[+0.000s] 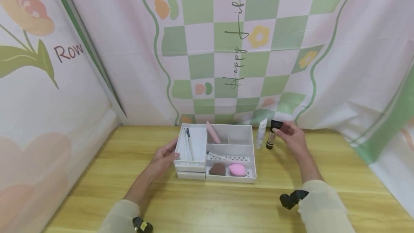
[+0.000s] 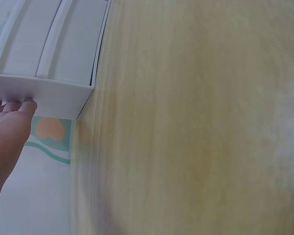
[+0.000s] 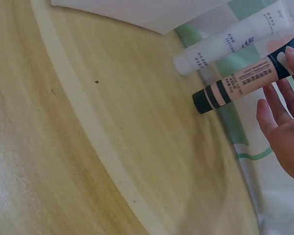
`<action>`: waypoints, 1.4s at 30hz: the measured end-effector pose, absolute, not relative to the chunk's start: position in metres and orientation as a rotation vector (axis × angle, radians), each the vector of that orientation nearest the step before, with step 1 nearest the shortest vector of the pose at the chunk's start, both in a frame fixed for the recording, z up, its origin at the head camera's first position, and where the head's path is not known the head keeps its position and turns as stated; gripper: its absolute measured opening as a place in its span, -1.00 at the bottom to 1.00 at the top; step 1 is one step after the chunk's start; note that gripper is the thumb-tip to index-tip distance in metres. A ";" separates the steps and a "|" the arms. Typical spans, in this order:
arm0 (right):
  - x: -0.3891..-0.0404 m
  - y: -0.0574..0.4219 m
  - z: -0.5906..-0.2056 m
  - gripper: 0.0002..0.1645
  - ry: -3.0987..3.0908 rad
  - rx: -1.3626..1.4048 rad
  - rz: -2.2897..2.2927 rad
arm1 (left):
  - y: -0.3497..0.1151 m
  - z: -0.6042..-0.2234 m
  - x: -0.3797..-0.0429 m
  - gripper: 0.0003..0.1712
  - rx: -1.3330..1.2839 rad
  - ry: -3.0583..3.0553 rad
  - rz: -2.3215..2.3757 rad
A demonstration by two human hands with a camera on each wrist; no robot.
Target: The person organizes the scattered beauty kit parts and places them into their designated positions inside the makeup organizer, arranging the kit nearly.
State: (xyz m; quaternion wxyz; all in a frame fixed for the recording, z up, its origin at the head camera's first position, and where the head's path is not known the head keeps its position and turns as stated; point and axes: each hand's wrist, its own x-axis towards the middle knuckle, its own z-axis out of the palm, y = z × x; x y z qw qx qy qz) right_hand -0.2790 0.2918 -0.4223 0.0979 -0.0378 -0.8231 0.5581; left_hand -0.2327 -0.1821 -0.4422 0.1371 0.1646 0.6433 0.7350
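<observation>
A white makeup organizer (image 1: 231,179) sits on the table. My left hand (image 1: 161,159) rests against its left side; in the left wrist view the fingers (image 2: 27,105) touch the side wall below two drawer fronts. With thumb and fingers, my right hand (image 1: 295,139) pinches the dark crimped end of a beige-and-black cosmetic tube (image 3: 250,77), its black cap pointing down. Just left of it stands a white tube (image 3: 235,38), cap down. The organizer holds brushes (image 1: 190,144), a pink tube-like item (image 1: 213,133), a brown sponge (image 1: 217,169) and a pink makeup sponge (image 1: 237,169).
The wooden table (image 1: 213,208) ends at a hanging patterned curtain (image 1: 226,64) close behind the organizer and tubes. Another printed cloth (image 1: 38,100) hangs along the left side. Black wrist cameras (image 1: 292,199) sit on both sleeves.
</observation>
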 end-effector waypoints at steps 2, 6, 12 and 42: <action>-0.280 0.290 -0.425 -0.30 -2.421 -0.120 1.668 | -0.182 -0.443 -0.233 -0.18 0.478 1.860 2.126; -0.280 0.286 -0.430 -0.45 -2.407 -0.124 1.681 | -0.182 -0.443 -0.232 -0.17 0.478 1.856 2.126; -0.283 0.284 -0.438 -0.41 -2.362 -0.116 1.689 | -0.182 -0.443 -0.231 -0.17 0.461 1.864 2.115; -0.267 0.262 -0.354 -0.67 -2.059 0.137 1.646 | -0.182 -0.442 -0.232 -0.17 0.480 1.867 2.121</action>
